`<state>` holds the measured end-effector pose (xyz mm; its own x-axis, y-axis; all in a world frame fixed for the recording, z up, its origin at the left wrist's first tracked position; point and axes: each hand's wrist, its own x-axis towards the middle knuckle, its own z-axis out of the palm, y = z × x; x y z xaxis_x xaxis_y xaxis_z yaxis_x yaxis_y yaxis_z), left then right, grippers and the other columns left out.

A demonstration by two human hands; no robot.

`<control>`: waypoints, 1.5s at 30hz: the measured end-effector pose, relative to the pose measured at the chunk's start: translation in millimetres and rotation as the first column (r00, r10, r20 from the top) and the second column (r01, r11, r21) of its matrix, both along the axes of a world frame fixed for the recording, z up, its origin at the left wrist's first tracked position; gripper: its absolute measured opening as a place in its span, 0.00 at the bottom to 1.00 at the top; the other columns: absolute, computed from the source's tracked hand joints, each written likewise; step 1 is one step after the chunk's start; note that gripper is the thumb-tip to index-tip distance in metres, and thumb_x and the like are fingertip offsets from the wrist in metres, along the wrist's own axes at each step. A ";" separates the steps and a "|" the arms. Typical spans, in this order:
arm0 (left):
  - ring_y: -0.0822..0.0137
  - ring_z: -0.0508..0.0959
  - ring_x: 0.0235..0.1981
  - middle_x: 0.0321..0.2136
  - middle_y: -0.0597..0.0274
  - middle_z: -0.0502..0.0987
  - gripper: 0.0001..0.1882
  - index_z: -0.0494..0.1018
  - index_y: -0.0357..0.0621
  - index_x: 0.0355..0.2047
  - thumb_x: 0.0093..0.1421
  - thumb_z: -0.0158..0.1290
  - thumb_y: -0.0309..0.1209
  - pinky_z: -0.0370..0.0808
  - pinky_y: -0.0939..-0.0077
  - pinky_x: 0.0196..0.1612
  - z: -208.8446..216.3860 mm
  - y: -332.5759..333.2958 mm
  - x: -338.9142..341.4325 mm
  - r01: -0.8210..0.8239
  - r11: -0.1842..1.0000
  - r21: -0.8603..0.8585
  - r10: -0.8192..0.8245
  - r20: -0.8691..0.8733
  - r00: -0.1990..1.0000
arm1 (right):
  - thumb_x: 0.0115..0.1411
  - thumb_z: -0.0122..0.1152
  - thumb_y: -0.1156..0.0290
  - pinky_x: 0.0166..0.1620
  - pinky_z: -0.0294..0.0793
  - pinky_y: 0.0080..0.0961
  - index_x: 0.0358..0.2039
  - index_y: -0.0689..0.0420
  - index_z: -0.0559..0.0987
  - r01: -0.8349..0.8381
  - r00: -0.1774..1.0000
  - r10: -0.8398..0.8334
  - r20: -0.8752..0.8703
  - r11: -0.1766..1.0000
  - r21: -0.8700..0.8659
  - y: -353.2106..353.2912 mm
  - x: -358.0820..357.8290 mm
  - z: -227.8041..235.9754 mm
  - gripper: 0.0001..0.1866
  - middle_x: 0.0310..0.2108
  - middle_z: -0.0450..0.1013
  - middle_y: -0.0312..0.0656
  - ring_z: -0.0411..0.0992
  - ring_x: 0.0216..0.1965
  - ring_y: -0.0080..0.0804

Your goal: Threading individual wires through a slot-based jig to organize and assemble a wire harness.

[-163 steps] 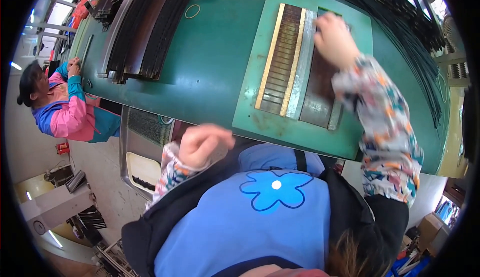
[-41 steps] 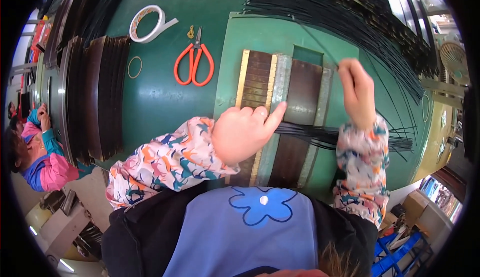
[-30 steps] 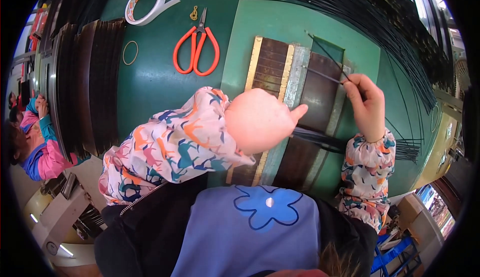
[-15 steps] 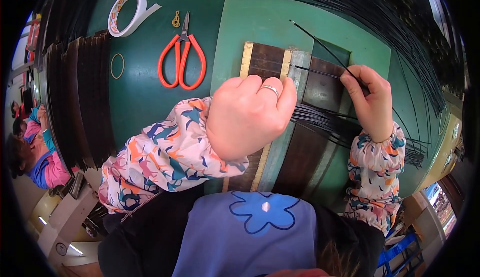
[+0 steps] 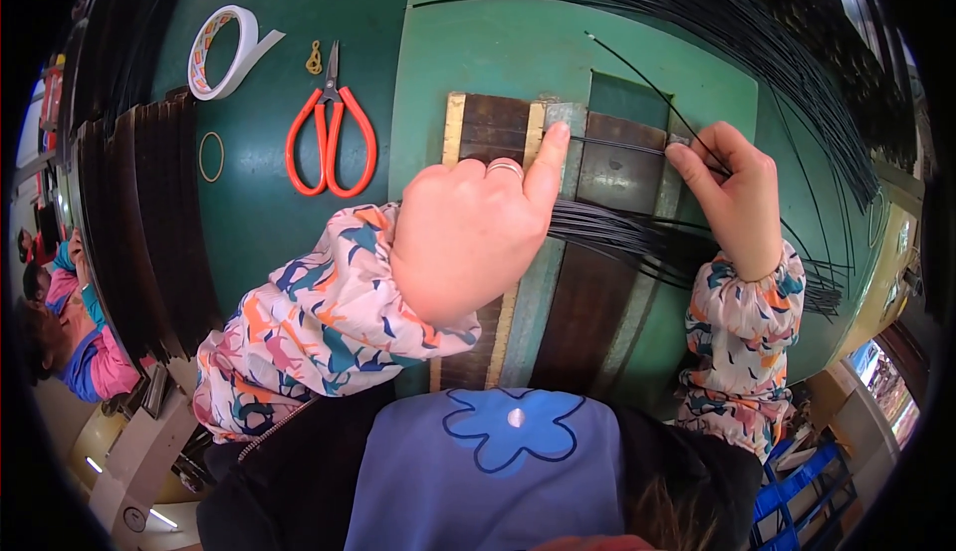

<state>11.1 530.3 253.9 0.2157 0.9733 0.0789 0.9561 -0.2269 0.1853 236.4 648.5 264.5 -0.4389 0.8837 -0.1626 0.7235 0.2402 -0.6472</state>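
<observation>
In the head view, the left hand (image 5: 478,232) presses one end of a thin black strand (image 5: 617,147) with its index fingertip onto the dark slatted wooden frame (image 5: 597,292) on the green tabletop (image 5: 259,203). The right hand (image 5: 732,198) pinches the strand's other end. Orange-handled scissors (image 5: 332,138) and a roll of white tape (image 5: 221,51) lie to the left.

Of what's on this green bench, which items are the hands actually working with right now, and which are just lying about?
In use:
- left hand, index finger pressing a black strand onto the slatted board
- right hand pinching that strand's other end
- strands already laid across the board

Lying about:
- orange scissors
- tape roll
- rubber band
- loose strand heap
</observation>
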 end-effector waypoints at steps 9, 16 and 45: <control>0.68 0.70 0.15 0.14 0.68 0.65 0.29 0.72 0.44 0.56 0.50 0.56 0.25 0.68 0.71 0.19 -0.8 -0.4 -0.2 -0.003 1.000 0.025 0.003 -0.003 1.000 | 0.58 0.65 0.70 0.27 0.65 0.22 0.26 0.63 0.73 -0.141 0.955 0.048 0.292 0.940 0.309 6.7 23.6 17.1 0.12 0.20 0.68 0.43 0.62 0.20 0.26; 0.70 0.69 0.16 0.16 0.69 0.64 0.21 0.78 0.42 0.47 0.49 0.58 0.26 0.68 0.74 0.20 4.6 -12.0 -4.7 0.043 0.985 0.165 -0.053 0.057 0.997 | 0.63 0.57 0.75 0.29 0.64 0.22 0.31 0.64 0.76 -0.052 0.984 0.047 -0.170 0.998 -0.025 -13.7 1.0 29.4 0.06 0.22 0.69 0.40 0.63 0.23 0.23; 0.69 0.70 0.18 0.18 0.69 0.68 0.15 0.79 0.41 0.37 0.45 0.64 0.27 0.68 0.75 0.20 -3.6 -16.2 -7.1 0.004 0.980 0.201 -0.038 0.168 0.985 | 0.62 0.56 0.74 0.36 0.67 0.16 0.31 0.67 0.78 -0.212 0.977 0.154 -0.146 0.714 -0.667 34.4 22.0 29.2 0.08 0.28 0.75 0.35 0.67 0.31 0.16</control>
<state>4.0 514.1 250.4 0.2024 0.9295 0.3083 0.9091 -0.2954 0.2937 258.4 682.9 293.7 -0.6167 0.4524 -0.6442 0.6550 -0.1590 -0.7387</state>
